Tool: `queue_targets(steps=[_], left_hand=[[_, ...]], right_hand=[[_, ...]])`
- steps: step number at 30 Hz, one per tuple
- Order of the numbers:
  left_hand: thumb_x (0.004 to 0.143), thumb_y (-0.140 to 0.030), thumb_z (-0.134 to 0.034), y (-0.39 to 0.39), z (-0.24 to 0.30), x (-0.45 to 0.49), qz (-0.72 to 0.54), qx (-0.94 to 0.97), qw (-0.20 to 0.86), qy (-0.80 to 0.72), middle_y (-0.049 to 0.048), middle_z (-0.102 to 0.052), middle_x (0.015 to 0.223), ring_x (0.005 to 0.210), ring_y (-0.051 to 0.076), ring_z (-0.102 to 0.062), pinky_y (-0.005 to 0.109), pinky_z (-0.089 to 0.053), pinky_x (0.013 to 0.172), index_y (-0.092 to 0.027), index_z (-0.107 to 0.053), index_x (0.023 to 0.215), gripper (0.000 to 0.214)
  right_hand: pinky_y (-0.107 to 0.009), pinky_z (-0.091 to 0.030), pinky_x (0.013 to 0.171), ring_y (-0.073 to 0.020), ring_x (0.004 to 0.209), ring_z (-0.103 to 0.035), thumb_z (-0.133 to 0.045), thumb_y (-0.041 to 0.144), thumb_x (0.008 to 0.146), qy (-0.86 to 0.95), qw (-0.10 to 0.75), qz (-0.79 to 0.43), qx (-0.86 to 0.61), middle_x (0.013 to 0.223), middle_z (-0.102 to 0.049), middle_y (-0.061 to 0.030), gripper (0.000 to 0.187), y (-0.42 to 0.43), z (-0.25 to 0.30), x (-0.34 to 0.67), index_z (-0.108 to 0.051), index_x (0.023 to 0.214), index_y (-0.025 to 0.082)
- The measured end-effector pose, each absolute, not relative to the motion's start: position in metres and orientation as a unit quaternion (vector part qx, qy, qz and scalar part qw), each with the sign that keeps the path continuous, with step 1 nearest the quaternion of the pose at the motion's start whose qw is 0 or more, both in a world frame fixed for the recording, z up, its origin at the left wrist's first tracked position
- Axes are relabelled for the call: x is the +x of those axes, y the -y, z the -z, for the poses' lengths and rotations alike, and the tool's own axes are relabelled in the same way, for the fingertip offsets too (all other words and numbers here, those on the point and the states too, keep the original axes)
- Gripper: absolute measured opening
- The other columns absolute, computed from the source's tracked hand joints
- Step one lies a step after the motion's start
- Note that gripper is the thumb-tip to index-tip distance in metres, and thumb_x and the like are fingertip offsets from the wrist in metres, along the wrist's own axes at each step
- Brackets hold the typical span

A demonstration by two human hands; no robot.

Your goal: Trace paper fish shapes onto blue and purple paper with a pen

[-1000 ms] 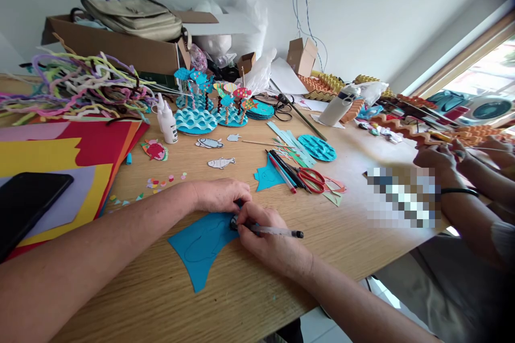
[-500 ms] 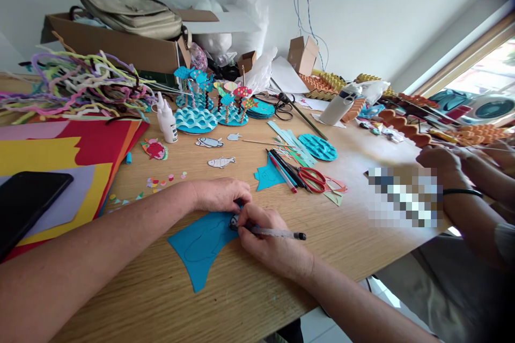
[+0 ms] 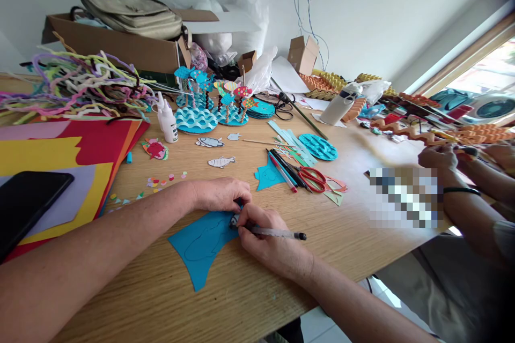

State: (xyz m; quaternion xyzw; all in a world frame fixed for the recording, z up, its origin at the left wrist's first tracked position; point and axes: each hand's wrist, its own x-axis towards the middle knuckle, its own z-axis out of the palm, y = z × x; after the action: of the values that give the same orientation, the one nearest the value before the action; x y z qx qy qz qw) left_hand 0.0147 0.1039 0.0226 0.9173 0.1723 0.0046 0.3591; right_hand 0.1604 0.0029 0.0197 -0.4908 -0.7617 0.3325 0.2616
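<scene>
At the right, the co-worker's hands and the long orange scalloped strip are shifting since the earlier frame, the strip now lying lower and flatter; the wearer's own two hands are showing hardly any change. The right hand is gripping a slim pen with a clear barrel and black end between thumb and fingers, close to its tip. The left hand is resting curled at the far edge of the flat, bright blue, curved-sided sheet; whether it is pinching or only pressing, I cannot tell. The sheet, bearing a thin dark outline, is lying on the pale wood-grained desk just in front of both hands. It is probably light, flexible and prone to sliding or creasing, so holding it flat near an edge is suiting it best. The pen is likely stiff, light and smooth. The right fingers are hiding the pen tip and partly covering a small black-and-white piece, and the left fingertips are also staying hard to make out.
</scene>
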Motion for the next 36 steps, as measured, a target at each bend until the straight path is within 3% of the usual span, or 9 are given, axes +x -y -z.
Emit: queue_targets(steps=[26,36], left_hand=[[0.072,0.004,-0.058,-0.105,-0.020,0.014,-0.013,0.915,0.366,-0.167,-0.0020,-0.054,0.084,0.084,0.013,-0.054,0.020,-0.040,0.074,-0.017,-0.061,0.076,0.021],[0.074,0.002,-0.058,-0.101,-0.023,0.015,-0.020,0.919,0.353,-0.175,-0.0024,-0.056,0.082,0.081,0.012,-0.055,0.019,-0.041,0.071,-0.017,-0.061,0.077,0.019]], right_hand=[[-0.020,-0.031,0.049,-0.0081,0.048,-0.041,-0.046,0.009,0.068,0.753,0.274,-0.338,-0.493,0.056,-0.048,0.0053,0.010,-0.004,-0.016,0.159,-0.047,0.067,0.020],[-0.021,-0.035,0.050,-0.0098,0.055,-0.042,-0.048,0.020,0.080,0.652,0.452,-0.359,-0.491,0.062,-0.047,0.0039,0.006,-0.005,-0.021,0.186,-0.049,0.074,0.020]])
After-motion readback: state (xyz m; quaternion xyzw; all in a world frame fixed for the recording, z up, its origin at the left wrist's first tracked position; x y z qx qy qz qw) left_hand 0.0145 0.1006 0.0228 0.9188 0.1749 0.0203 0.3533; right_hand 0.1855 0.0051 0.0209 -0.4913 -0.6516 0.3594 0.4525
